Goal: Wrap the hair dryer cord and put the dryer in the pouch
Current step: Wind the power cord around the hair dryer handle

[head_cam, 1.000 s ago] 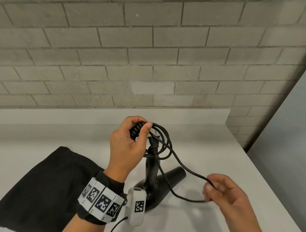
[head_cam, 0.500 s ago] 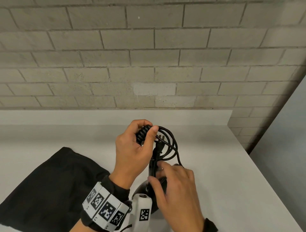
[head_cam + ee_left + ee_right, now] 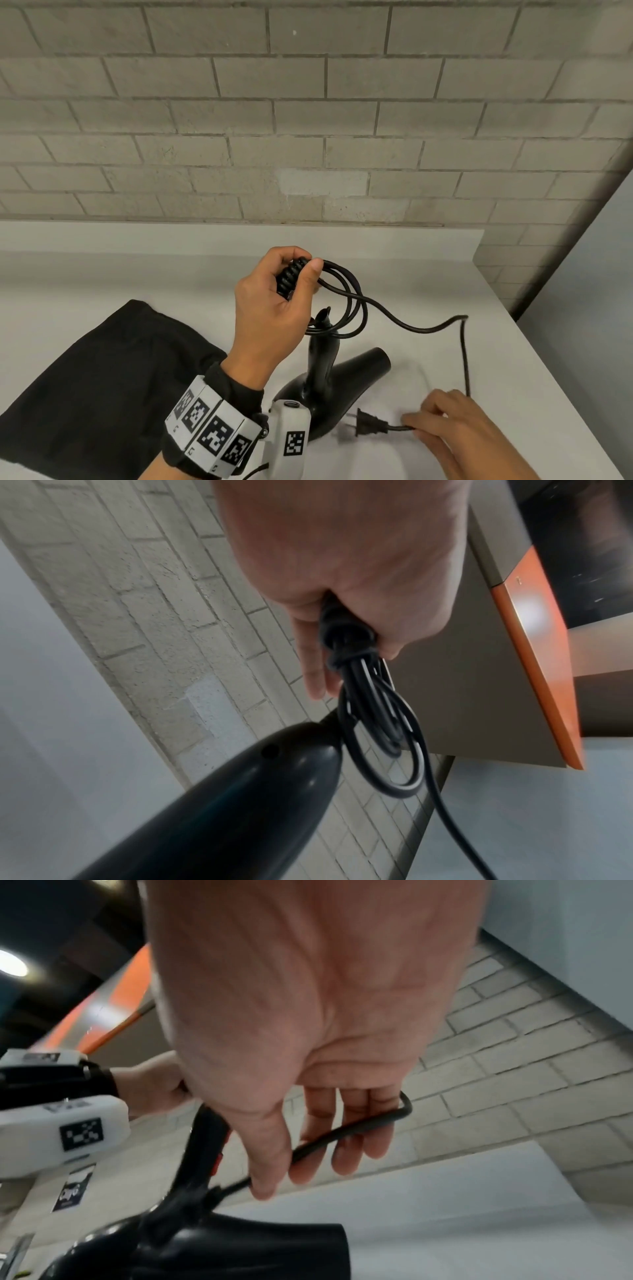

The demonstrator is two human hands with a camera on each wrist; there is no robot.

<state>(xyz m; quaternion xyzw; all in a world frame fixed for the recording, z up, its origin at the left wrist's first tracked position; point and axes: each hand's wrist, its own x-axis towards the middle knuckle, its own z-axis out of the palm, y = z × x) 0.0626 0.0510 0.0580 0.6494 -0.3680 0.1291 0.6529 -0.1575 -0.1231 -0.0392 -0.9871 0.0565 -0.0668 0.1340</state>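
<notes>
A black hair dryer lies on the white counter with its handle pointing up. My left hand holds a bundle of cord loops above the handle, thumb pressed on the coils. From the loops the free cord runs right, then down to my right hand. That hand pinches the cord just behind the two-pin plug, low beside the dryer's body. A black fabric pouch lies flat to the left.
A brick wall stands behind the counter. The counter's right edge drops off beside my right hand. Bare counter lies beyond the dryer, toward the wall.
My right hand has left the dryer handle and moved down and right, drawing the plug end out of the bundle. The left hand still holds the loops.
</notes>
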